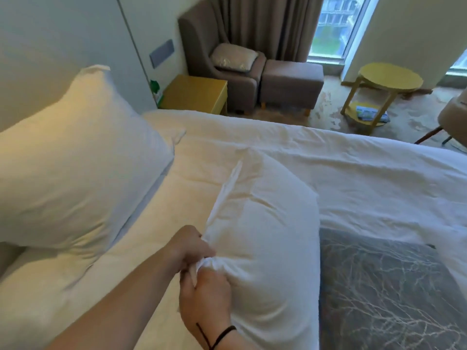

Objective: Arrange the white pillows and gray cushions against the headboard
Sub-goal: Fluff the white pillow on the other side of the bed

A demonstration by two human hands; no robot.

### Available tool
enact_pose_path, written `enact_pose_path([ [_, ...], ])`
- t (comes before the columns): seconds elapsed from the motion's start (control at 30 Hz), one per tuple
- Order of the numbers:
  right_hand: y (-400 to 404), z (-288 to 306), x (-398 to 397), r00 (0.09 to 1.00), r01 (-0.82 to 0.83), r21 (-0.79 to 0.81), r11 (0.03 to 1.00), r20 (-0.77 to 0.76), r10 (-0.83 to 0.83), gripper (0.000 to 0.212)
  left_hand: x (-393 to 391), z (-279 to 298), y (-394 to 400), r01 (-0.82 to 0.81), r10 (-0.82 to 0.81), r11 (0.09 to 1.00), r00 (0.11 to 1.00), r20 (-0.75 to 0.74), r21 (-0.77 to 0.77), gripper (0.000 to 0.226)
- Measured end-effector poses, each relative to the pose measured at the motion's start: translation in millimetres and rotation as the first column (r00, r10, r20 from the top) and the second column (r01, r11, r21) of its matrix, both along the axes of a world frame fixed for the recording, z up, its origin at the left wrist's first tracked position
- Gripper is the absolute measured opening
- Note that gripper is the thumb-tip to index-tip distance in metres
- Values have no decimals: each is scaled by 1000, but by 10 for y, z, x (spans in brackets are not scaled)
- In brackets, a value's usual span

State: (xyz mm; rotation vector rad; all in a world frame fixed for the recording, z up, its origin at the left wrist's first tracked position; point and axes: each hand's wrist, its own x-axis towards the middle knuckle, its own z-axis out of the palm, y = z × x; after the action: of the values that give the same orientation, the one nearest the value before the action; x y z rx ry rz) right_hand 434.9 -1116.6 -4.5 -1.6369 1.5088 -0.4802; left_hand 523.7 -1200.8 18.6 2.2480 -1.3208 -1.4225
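Hotel-type room, big white bed (353, 173). Both hands are bunching one corner of a white pillow (265, 223) lying mid-bed: left hand (192, 246) above, right hand (204, 294) below. Another pillow (70, 168) is leaning by the headboard (38, 46); a gray cushion (384, 286) is touching the held one.

Soft daylight from window (336, 26); slight blur, edges prob. warped.

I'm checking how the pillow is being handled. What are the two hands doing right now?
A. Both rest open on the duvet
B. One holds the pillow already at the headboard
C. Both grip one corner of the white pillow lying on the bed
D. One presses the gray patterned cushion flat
C: the left hand and right hand both bunch the near corner of the white pillow on the bed.
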Motion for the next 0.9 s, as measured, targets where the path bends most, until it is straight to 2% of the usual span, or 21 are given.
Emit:
enact_pose_path([
  [0.13,280,175,852,998,-42,199,979,44,34,44,926,177,283,181,-158,980,961,227,-83,21],
  [0.27,306,393,1522,981,-51,313,948,195,-12,59,1653,367,327,264,-188,946,921,341,-190,22],
  [0.33,277,507,1725,948,-191,374,907,311,71,55,1941,451,352,313,-217,919,909,357,-239,21],
  [0.4,202,598,1791,899,-401,375,836,337,280,37,2183,470,457,371,-264,896,887,378,-244,18],
  [0.47,19,609,1678,864,-503,306,808,204,461,40,2354,389,671,393,-294,893,879,376,-220,15],
  [0.53,-263,531,1437,836,-525,176,833,-77,543,51,2439,197,969,378,-306,910,890,338,-169,15],
  [0.57,-421,465,1281,783,-546,126,828,-276,558,52,2452,87,1124,361,-307,923,902,304,-138,16],
  [0.6,-567,361,1132,692,-585,106,804,-452,563,56,2456,-12,1263,338,-300,934,918,261,-115,17],
  [0.63,-699,245,997,589,-638,114,762,-565,578,63,2454,-94,1373,314,-285,943,933,221,-107,16],
  [0.7,-889,20,806,455,-737,112,667,-647,611,81,2453,-184,1493,283,-260,953,949,180,-111,14],
  [0.8,-1074,-216,719,408,-804,53,593,-677,613,100,2471,-213,1525,264,-243,956,958,154,-131,13],
  [0.9,-1156,-341,708,400,-811,67,581,-662,634,102,2530,-245,1555,191,-180,971,980,87,-143,21],
])
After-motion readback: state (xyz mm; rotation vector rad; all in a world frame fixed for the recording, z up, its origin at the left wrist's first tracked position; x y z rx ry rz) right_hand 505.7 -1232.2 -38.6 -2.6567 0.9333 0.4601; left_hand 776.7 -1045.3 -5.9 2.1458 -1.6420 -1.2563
